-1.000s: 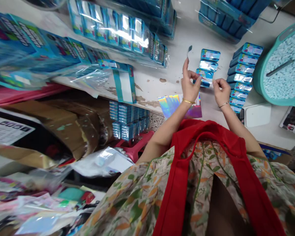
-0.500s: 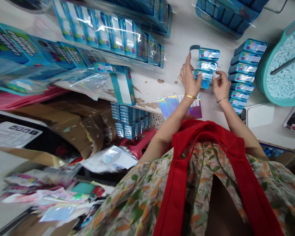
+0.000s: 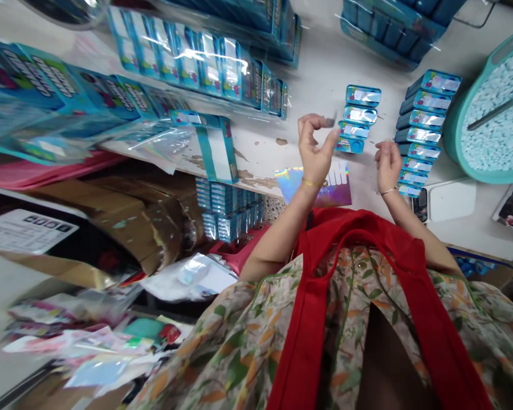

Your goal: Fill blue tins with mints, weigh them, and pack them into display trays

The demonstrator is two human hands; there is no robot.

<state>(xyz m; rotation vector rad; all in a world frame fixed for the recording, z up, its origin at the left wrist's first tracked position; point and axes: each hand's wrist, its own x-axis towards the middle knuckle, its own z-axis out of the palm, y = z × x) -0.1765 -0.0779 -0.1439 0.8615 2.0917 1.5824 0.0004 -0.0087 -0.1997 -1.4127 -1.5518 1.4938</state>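
Several small blue tins lie in a short column on the white table; the lowest, nearest me, shows a blue side with lettering. Left of them, my left hand is lifted with curled fingers, index and thumb pointing toward the tins. At its index fingertip is a small grey strip, blurred. My right hand hovers between that column and a longer row of blue tins, fingertips pinched together; whether anything is in them is too blurred to make out.
A turquoise tub of pale blue pellets with a dark stick stands at right, near a white flat device. Plastic-wrapped packs of tins fill the upper left. A shiny holographic sheet lies at the front edge; cardboard boxes sit lower left.
My left hand has let go of the tins and moved left, the grey strip still at its fingertip. My right hand has drawn slightly away from the tins toward me.
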